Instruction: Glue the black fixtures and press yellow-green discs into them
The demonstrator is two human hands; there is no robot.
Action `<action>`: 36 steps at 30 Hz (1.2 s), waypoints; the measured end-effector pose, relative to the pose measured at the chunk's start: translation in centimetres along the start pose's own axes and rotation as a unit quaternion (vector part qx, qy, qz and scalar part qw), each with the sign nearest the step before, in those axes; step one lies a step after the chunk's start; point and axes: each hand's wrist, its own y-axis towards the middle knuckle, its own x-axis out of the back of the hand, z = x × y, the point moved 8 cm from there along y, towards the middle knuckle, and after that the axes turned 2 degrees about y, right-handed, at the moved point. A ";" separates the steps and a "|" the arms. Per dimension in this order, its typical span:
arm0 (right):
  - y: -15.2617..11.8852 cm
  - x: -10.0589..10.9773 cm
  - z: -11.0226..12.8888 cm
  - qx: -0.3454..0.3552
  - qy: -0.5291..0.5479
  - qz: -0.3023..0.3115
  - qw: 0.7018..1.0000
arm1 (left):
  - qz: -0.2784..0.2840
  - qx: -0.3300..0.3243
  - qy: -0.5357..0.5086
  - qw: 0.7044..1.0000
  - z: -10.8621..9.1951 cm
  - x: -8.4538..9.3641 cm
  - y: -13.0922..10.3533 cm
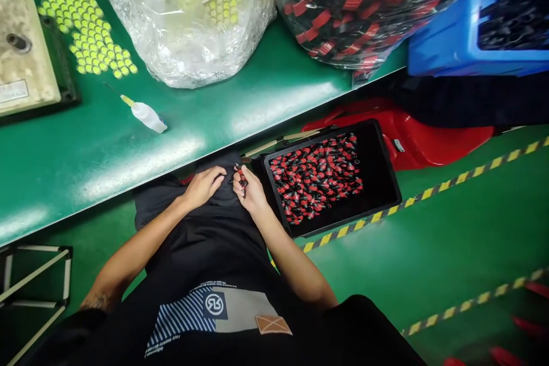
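Over my lap, my right hand [250, 190] is closed around small red-and-black pieces [243, 178], which peek out between the thumb and fingers. My left hand [203, 187] is just beside it, a small gap apart, with its fingers bent and pressed together. What it holds, if anything, is hidden. To the right of my right hand, a black tray [375, 183] contains a heap of similar red-and-black pieces [317, 174]. On the green table [206, 120] lies a small white bottle [148, 116] with a yellow neck and a thin needle tip.
Rows of yellow-green round pieces [88, 28] sit at the table's left, beside a beige machine block [26, 48]. Clear bags of yellow pieces [184, 40] and red-and-black parts [343, 6] stand behind. A blue crate [446, 40] and red stool [429, 140] are at right.
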 end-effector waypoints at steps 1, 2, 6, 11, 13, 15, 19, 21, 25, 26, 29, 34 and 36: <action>0.0 0.1 0.0 -0.004 0.003 0.002 1.000 | 0.013 -0.005 0.014 1.000 -0.3 -0.6 -0.4; 0.1 0.1 0.1 -0.007 0.005 0.004 1.000 | 0.026 -0.007 0.027 0.999 -0.5 -1.2 -0.5; 0.6 -0.1 0.9 0.002 0.002 0.007 1.000 | 0.059 -0.014 0.052 0.997 -1.1 -3.0 0.4; -1.5 -1.7 1.0 0.080 -0.032 0.003 0.996 | 0.036 -0.020 0.012 0.999 -1.4 -1.5 0.2; -3.3 -2.8 0.4 0.109 -0.067 0.008 0.992 | 0.020 -0.014 -0.018 1.000 -1.3 -0.3 -1.3; -5.1 -4.1 -0.4 0.121 -0.108 0.022 0.987 | -0.004 0.012 -0.072 0.997 -0.7 1.0 -3.3; -7.4 -6.3 -0.4 0.160 -0.270 0.073 0.947 | -0.068 0.078 -0.190 0.976 0.8 3.0 -6.8; -7.8 -6.6 0.0 0.183 -0.347 0.088 0.916 | -0.088 0.090 -0.206 0.970 1.0 3.4 -7.7; -7.7 -6.7 0.2 0.195 -0.446 0.100 0.868 | -0.090 0.081 -0.202 0.972 1.0 3.5 -8.3; -7.7 -6.7 0.0 0.196 -0.462 0.105 0.859 | -0.091 0.078 -0.205 0.971 1.1 3.5 -8.5; -7.6 -7.2 -0.9 0.188 -0.483 0.129 0.845 | -0.098 0.085 -0.248 0.960 2.1 3.4 -9.6; -8.2 -8.9 -2.3 0.191 -0.505 0.156 0.827 | -0.117 0.128 -0.403 0.898 4.8 2.5 -11.9; -8.7 -9.7 -2.8 0.202 -0.523 0.161 0.812 | -0.137 0.139 -0.454 0.869 5.6 2.4 -12.7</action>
